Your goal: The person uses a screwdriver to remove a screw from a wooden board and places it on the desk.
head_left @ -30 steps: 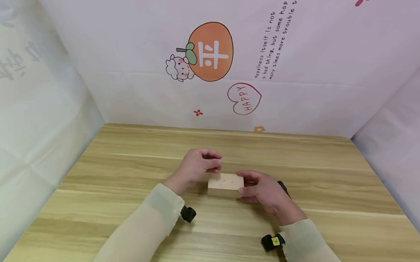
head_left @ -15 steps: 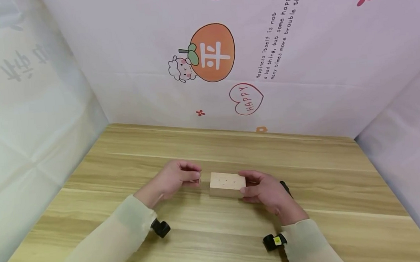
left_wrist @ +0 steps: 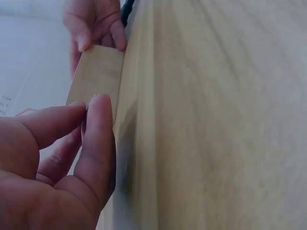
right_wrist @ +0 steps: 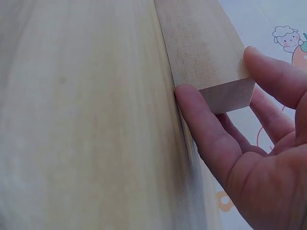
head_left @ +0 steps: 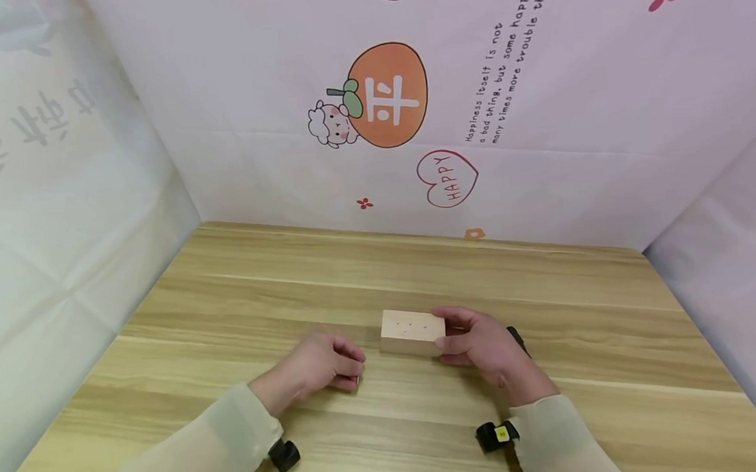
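Observation:
A pale wooden block (head_left: 416, 333) lies on the table with several small dark holes in its top. At its right end, my right hand (head_left: 485, 345) grips it between thumb and fingers; the right wrist view shows the fingers about the end of the block (right_wrist: 206, 48). To the left of the block and nearer to me, my left hand (head_left: 321, 366) is just over the table. In the left wrist view its thumb and forefinger pinch a small metal screw (left_wrist: 90, 101); only a ridged bit shows, the rest is hidden by the fingers.
The wood-grain table (head_left: 390, 437) reaches back to a printed white cloth (head_left: 269, 163) standing behind it. White cloth walls close off the left and right sides. Black wrist cameras (head_left: 284, 456) hang at both sleeves.
My left hand has drawn away from above the block, leftward and then toward me, still pinching the screw. The right hand keeps its grip, and the block stays in place.

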`<state>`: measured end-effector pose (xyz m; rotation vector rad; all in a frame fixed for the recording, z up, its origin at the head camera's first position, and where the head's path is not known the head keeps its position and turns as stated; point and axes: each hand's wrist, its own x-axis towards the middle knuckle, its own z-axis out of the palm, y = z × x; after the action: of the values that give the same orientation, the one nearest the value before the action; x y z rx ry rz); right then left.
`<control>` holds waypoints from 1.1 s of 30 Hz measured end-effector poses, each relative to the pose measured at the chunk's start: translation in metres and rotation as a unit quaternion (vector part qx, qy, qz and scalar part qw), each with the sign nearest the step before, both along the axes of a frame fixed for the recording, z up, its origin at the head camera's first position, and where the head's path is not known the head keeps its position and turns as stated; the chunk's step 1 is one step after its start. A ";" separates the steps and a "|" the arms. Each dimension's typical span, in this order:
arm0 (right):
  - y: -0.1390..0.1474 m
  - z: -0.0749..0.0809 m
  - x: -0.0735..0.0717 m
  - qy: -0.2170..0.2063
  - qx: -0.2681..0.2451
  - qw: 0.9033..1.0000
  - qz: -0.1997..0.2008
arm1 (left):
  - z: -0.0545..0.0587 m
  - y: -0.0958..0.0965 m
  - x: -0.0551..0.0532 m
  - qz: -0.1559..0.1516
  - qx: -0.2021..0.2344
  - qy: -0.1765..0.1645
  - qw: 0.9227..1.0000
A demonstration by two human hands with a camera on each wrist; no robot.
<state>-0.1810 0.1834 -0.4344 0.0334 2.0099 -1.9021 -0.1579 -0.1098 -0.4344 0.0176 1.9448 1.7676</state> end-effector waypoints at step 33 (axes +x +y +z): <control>-0.002 0.001 -0.001 0.000 0.001 1.000 -0.004 | 0.000 0.027 0.003 -0.053 -0.166 0.125 0.977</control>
<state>-0.1818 0.1811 -0.4337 0.0420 2.0145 -1.9047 -0.1547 -0.0833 -0.4349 0.2336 2.3508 1.4075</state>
